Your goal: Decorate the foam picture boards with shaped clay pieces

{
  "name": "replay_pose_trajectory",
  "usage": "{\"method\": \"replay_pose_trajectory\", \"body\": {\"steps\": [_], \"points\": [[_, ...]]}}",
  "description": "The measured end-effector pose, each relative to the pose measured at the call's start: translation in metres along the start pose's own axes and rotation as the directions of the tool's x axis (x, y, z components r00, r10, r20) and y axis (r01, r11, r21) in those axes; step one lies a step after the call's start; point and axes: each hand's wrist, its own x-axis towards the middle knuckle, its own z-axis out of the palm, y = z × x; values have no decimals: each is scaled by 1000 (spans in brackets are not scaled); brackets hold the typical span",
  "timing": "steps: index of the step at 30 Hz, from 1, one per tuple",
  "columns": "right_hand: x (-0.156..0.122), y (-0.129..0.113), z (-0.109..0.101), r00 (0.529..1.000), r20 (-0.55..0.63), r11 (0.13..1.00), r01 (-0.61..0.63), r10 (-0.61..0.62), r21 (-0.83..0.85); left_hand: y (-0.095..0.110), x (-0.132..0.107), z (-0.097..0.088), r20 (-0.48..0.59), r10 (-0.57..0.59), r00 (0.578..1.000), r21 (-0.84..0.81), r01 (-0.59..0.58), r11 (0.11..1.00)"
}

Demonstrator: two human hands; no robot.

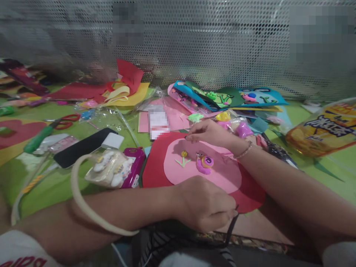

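Note:
A red card (155,163) with a pink paper oval (178,176) on it lies in front of me. On the oval sit a yellow clay flower (183,155) with a pale green stem and a purple and orange clay snail (205,163). Over the card's lower edge, my left hand (205,204) is closed, and a thin black strip (232,226) hangs from its fingertips. My right hand (213,134) pinches above the oval's upper edge; a tiny dark bit shows at the fingertips, too small to name.
Left of the card lie a purple-and-cream packet (119,168), a black phone (83,148) and red-handled scissors (68,120). Behind are decorated blue card sheets (230,98) and clay lumps. A yellow snack bag (324,129) stands right. Perforated metal (194,44) closes the back.

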Motion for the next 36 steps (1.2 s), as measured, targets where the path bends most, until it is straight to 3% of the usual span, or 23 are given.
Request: {"method": "replay_pose_trajectory", "body": {"steps": [3, 11, 15, 20, 22, 27, 30, 36], "points": [[0, 3, 0, 999, 41, 993, 10, -6, -113, -2, -1, 2, -6, 24, 1000, 31, -24, 999], [1, 6, 2, 995, 97, 994, 31, -20, -110, -5, -2, 6, -98, 124, 988, 57, -119, 991], [0, 0, 3, 999, 23, 983, -21, 26, -181, -5, -1, 5, -86, 119, 989, 59, -114, 992], [1, 6, 1, 995, 69, 990, -64, 73, -122, -5, -1, 3, -35, 82, 996, 55, -80, 995], [4, 9, 1, 997, 32, 997, -76, 76, -11, -5, -1, 3, -15, 83, 996, 55, -82, 995], [9, 14, 0, 970, -214, 971, -66, 117, 230, -4, -2, 4, -2, 82, 997, 54, -82, 995], [11, 17, -1, 959, -261, 974, -51, 110, 221, -3, -1, 4, -11, 86, 996, 51, -85, 995], [10, 19, -4, 956, -248, 980, -122, 159, 158, -3, -1, 3, -9, 92, 996, 47, -92, 995]]}}
